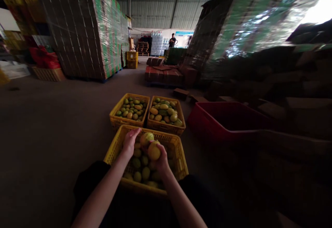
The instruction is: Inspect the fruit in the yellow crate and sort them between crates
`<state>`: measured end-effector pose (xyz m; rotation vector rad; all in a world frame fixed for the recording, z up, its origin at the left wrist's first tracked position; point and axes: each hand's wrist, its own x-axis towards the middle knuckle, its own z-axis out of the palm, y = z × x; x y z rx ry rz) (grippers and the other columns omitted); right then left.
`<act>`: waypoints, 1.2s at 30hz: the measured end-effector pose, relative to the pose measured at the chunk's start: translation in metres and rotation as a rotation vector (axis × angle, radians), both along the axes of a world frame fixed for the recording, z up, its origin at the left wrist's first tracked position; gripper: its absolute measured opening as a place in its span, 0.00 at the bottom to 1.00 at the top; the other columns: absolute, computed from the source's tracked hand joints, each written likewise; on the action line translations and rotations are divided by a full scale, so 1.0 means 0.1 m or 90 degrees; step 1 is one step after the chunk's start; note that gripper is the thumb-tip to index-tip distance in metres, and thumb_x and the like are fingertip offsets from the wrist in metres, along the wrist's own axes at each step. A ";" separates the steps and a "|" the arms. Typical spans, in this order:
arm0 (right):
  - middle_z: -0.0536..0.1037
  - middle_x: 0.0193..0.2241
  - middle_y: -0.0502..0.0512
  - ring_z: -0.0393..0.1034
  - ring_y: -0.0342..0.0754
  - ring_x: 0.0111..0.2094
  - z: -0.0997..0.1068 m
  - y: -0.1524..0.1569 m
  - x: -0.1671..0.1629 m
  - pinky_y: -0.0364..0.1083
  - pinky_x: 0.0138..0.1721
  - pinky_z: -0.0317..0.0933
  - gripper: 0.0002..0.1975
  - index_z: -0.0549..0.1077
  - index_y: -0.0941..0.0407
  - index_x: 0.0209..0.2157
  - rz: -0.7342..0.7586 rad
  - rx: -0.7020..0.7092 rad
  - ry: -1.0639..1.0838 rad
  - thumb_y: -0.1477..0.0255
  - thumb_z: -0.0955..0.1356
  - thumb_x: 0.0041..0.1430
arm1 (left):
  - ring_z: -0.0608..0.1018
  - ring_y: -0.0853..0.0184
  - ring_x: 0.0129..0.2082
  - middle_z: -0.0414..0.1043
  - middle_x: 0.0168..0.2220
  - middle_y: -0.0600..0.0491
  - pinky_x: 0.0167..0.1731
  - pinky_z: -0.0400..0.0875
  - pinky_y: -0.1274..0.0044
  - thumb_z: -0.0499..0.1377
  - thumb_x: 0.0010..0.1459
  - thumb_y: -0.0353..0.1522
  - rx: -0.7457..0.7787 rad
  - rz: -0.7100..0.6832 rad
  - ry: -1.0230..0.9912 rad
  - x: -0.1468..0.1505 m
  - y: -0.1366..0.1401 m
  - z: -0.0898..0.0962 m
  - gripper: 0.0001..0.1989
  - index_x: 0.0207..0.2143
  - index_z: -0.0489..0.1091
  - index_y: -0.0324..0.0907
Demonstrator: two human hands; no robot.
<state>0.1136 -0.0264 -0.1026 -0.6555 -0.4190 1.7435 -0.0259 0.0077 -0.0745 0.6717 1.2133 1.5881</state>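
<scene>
In the head view, my right hand (162, 159) is wrapped round a yellow mango (154, 150) above the near yellow crate (116, 143). A greener mango (146, 138) sits against it on the far side; whether my right fingers hold that one too I cannot tell. My left hand (130, 142) is over the crate's left side, fingers stretched out and palm facing the fruit, with nothing in it. Several green and yellow mangoes (145, 172) lie in the crate below, partly shaded and hidden by my hands. The crate stands between my legs.
Two more yellow crates, the left one (112, 118) and the right one (183, 122), hold mangoes just beyond. A red tub (207, 121) stands to the right. Wrapped box stacks (75, 31) rise on both sides. Flat cartons (163, 74) and a person (172, 40) are farther back.
</scene>
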 end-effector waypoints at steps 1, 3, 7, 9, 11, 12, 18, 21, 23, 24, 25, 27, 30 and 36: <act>0.81 0.25 0.53 0.75 0.51 0.29 0.04 0.01 0.03 0.51 0.39 0.73 0.13 0.78 0.55 0.27 0.006 0.015 -0.009 0.63 0.75 0.38 | 0.78 0.60 0.42 0.79 0.35 0.49 0.46 0.70 0.69 0.69 0.39 0.43 0.014 -0.001 0.028 -0.11 0.00 0.04 0.17 0.29 0.76 0.41; 0.81 0.27 0.53 0.76 0.53 0.34 0.13 0.02 0.09 0.53 0.44 0.72 0.13 0.78 0.55 0.27 0.014 0.051 -0.022 0.62 0.74 0.39 | 0.78 0.59 0.42 0.78 0.36 0.47 0.48 0.69 0.67 0.68 0.41 0.44 0.057 0.024 0.150 -0.38 -0.01 0.12 0.18 0.29 0.74 0.40; 0.79 0.27 0.52 0.75 0.52 0.32 0.25 0.00 0.15 0.55 0.44 0.72 0.13 0.77 0.54 0.27 0.034 0.102 -0.054 0.62 0.73 0.38 | 0.72 0.52 0.52 0.73 0.47 0.44 0.55 0.62 0.59 0.71 0.38 0.36 -0.024 0.204 0.504 -1.01 -0.12 0.24 0.22 0.35 0.70 0.41; 0.78 0.26 0.52 0.73 0.50 0.28 0.29 -0.03 0.15 0.54 0.42 0.72 0.14 0.76 0.54 0.27 0.053 0.120 -0.081 0.62 0.73 0.37 | 0.70 0.49 0.55 0.72 0.49 0.42 0.56 0.58 0.52 0.68 0.47 0.38 -0.116 0.257 0.702 -1.26 -0.22 0.27 0.15 0.34 0.69 0.41; 0.76 0.25 0.52 0.71 0.49 0.27 0.33 -0.07 0.12 0.53 0.41 0.71 0.14 0.76 0.54 0.28 0.082 0.136 -0.106 0.63 0.73 0.37 | 0.69 0.48 0.56 0.72 0.49 0.42 0.56 0.56 0.50 0.60 0.57 0.36 -0.191 0.274 0.819 -1.41 -0.34 0.28 0.07 0.31 0.68 0.41; 0.76 0.25 0.52 0.71 0.49 0.27 0.34 -0.09 0.10 0.53 0.40 0.71 0.14 0.76 0.55 0.28 0.097 0.141 -0.116 0.63 0.73 0.37 | 0.69 0.48 0.56 0.71 0.50 0.42 0.56 0.57 0.50 0.59 0.58 0.34 -0.218 0.282 0.857 -1.45 -0.39 0.28 0.05 0.32 0.69 0.41; 0.72 0.22 0.51 0.67 0.47 0.24 0.37 -0.18 -0.03 0.50 0.33 0.69 0.13 0.76 0.56 0.27 0.170 0.156 -0.127 0.63 0.72 0.38 | 0.69 0.50 0.57 0.70 0.52 0.42 0.59 0.54 0.51 0.60 0.58 0.36 -0.196 0.186 0.923 -1.32 -0.49 0.21 0.06 0.32 0.70 0.42; 0.72 0.21 0.50 0.63 0.43 0.19 0.36 -0.21 -0.05 0.45 0.24 0.65 0.14 0.76 0.56 0.28 0.195 0.149 -0.137 0.63 0.72 0.38 | 0.68 0.51 0.58 0.69 0.55 0.42 0.60 0.52 0.51 0.58 0.59 0.34 -0.187 0.176 0.899 -1.23 -0.41 0.19 0.05 0.35 0.72 0.42; 0.73 0.21 0.50 0.62 0.43 0.19 0.36 -0.23 -0.04 0.46 0.24 0.65 0.14 0.77 0.56 0.28 0.196 0.148 -0.142 0.63 0.72 0.37 | 0.67 0.49 0.59 0.62 0.61 0.38 0.58 0.57 0.51 0.63 0.54 0.35 -0.211 0.192 0.844 -1.22 -0.35 0.21 0.17 0.46 0.70 0.40; 0.73 0.21 0.50 0.63 0.44 0.20 0.36 -0.24 -0.04 0.47 0.27 0.67 0.13 0.77 0.56 0.27 0.190 0.148 -0.143 0.64 0.72 0.37 | 0.68 0.48 0.59 0.61 0.62 0.37 0.57 0.59 0.52 0.65 0.52 0.36 -0.219 0.189 0.812 -1.23 -0.33 0.22 0.21 0.48 0.70 0.39; 0.73 0.22 0.51 0.64 0.44 0.21 0.37 -0.25 -0.02 0.49 0.30 0.69 0.13 0.77 0.57 0.27 0.181 0.147 -0.143 0.64 0.72 0.37 | 0.69 0.49 0.58 0.64 0.60 0.38 0.57 0.60 0.53 0.65 0.51 0.37 -0.215 0.176 0.786 -1.24 -0.31 0.23 0.20 0.46 0.71 0.40; 0.73 0.23 0.51 0.66 0.46 0.24 0.38 -0.26 0.01 0.52 0.37 0.70 0.13 0.76 0.57 0.26 0.167 0.144 -0.140 0.65 0.72 0.36 | 0.72 0.52 0.54 0.73 0.51 0.43 0.57 0.60 0.56 0.60 0.57 0.38 -0.183 0.165 0.765 -1.28 -0.29 0.26 0.10 0.35 0.75 0.42; 0.74 0.23 0.52 0.66 0.47 0.24 0.38 -0.26 0.08 0.53 0.36 0.70 0.13 0.76 0.56 0.27 0.158 0.129 -0.150 0.64 0.72 0.37 | 0.71 0.52 0.55 0.75 0.48 0.45 0.58 0.56 0.54 0.56 0.60 0.35 -0.180 0.230 0.800 -1.32 -0.31 0.29 0.11 0.28 0.74 0.42; 0.72 0.21 0.51 0.63 0.46 0.21 0.36 -0.26 0.14 0.49 0.28 0.67 0.13 0.77 0.55 0.28 0.139 0.123 -0.174 0.64 0.71 0.38 | 0.67 0.49 0.58 0.66 0.57 0.42 0.59 0.49 0.46 0.65 0.51 0.32 -0.259 0.238 0.871 -1.41 -0.44 0.28 0.12 0.40 0.72 0.42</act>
